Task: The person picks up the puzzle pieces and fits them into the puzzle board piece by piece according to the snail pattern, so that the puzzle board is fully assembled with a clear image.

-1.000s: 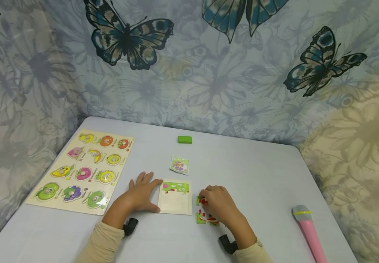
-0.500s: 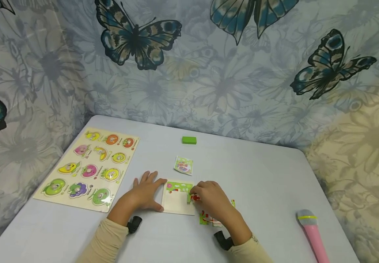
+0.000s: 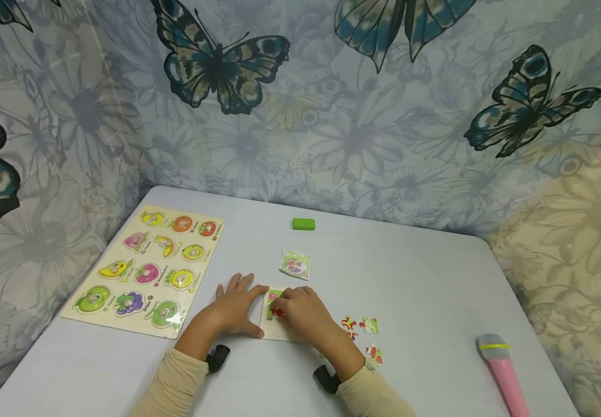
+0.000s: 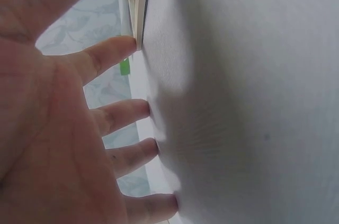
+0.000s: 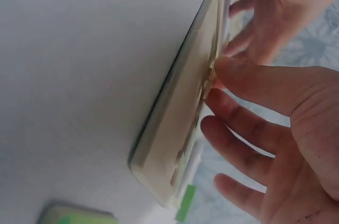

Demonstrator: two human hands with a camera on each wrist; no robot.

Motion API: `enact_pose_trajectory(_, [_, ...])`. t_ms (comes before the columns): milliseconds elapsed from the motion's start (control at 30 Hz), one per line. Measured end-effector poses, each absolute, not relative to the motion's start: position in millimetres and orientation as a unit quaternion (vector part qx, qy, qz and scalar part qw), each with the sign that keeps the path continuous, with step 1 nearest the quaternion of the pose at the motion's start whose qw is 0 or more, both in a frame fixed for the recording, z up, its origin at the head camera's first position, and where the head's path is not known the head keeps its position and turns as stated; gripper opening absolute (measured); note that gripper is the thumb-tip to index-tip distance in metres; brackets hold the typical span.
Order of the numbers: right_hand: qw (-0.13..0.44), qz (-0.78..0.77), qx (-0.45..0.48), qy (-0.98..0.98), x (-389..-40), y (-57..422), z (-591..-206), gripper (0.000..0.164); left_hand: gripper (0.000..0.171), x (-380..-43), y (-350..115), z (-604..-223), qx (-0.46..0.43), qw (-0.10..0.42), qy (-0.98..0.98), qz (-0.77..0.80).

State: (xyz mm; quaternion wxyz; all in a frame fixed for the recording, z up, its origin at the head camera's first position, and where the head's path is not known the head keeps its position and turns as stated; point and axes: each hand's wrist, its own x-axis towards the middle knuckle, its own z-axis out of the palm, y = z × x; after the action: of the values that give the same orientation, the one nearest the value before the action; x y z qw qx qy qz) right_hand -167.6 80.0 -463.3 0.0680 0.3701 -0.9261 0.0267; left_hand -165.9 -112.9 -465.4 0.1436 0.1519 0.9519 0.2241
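A small pale wooden puzzle tray (image 3: 278, 334) lies on the white table, with green jigsaw pieces along its top row. My left hand (image 3: 229, 311) spreads its fingers at the left side; thumb and index fingertip touch the tray's edge, and in the left wrist view the other fingertips rest on the table. Over the tray's left part, my right hand (image 3: 306, 313) pinches a green and red jigsaw piece (image 3: 277, 312) between thumb and fingers. That hand hides much of the tray. Several loose jigsaw pieces (image 3: 369, 325) lie right of it, some partly behind the right forearm.
A fruit peg board (image 3: 155, 269) covers the table's left side. Behind the tray lie a small picture card (image 3: 295, 264) and a green block (image 3: 303, 224). A pink toy microphone (image 3: 505, 373) lies at the right. Patterned walls stand behind the table.
My right hand has carried a jigsaw piece from the loose pieces leftward over the tray to its left part. The left hand has stayed at the tray's left edge.
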Motion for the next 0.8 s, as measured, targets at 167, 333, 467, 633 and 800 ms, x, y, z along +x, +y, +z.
enact_pose_trajectory(167, [0.088,0.007,0.359,-0.929,-168.5,78.3,-461.1,0.014,0.090,-168.6,-110.5,-463.0,0.154,0.140,0.953,0.219])
enact_pose_trajectory(333, [0.094,-0.004,0.351,-0.932,-168.4,76.7,-461.6,0.016,0.090,-170.0,-109.1,-462.1,0.153,0.141,0.955,0.212])
enact_pose_trajectory(467, [0.073,0.000,0.353,-0.933,-167.3,77.9,-461.7,0.020,0.090,-168.8,-109.8,-462.3,0.150,0.143,0.955,0.211])
enact_pose_trajectory(633, [0.050,0.034,0.368,-0.928,-163.4,89.8,-459.1,0.021,0.089,-165.8,-111.1,-464.6,0.149,0.142,0.954,0.218])
enact_pose_trajectory(800, [0.082,0.075,0.347,-0.931,-158.0,118.3,-457.0,0.023,0.089,-164.8,-112.1,-466.2,0.147,0.137,0.953,0.227])
